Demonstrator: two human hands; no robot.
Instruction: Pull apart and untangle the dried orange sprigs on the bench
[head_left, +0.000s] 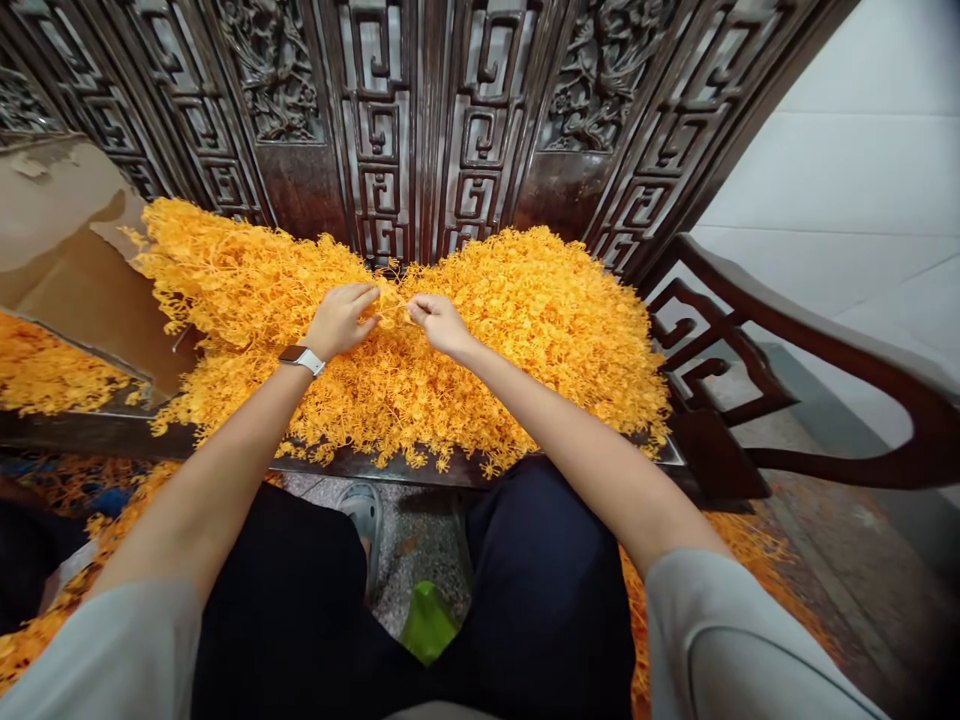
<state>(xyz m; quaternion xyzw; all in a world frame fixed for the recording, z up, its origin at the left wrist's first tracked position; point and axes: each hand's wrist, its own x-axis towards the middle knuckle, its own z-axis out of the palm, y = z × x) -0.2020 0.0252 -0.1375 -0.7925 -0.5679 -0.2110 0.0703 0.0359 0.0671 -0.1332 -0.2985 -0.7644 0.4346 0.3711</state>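
Note:
A big heap of orange plastic flower sprigs (pixel 540 320) covers the seat of a dark wooden bench in front of me. Over the middle of the heap, my left hand (pixel 341 320), with a watch (pixel 302 358) on its wrist, has its thumb and fingers apart beside a small orange sprig (pixel 390 298). Close by on the right, my right hand (pixel 439 322) is closed in a pinch at the edge of that sprig. Exactly what lies between its fingertips is partly hidden by the fingers.
An open cardboard box (pixel 82 270) stands at the left, with more orange pieces (pixel 56 370) in front of it. Behind the heap rises a carved wooden backrest (pixel 427 130); a curved armrest (pixel 825 330) is at the right. Something green (pixel 429 622) lies on the floor between my legs.

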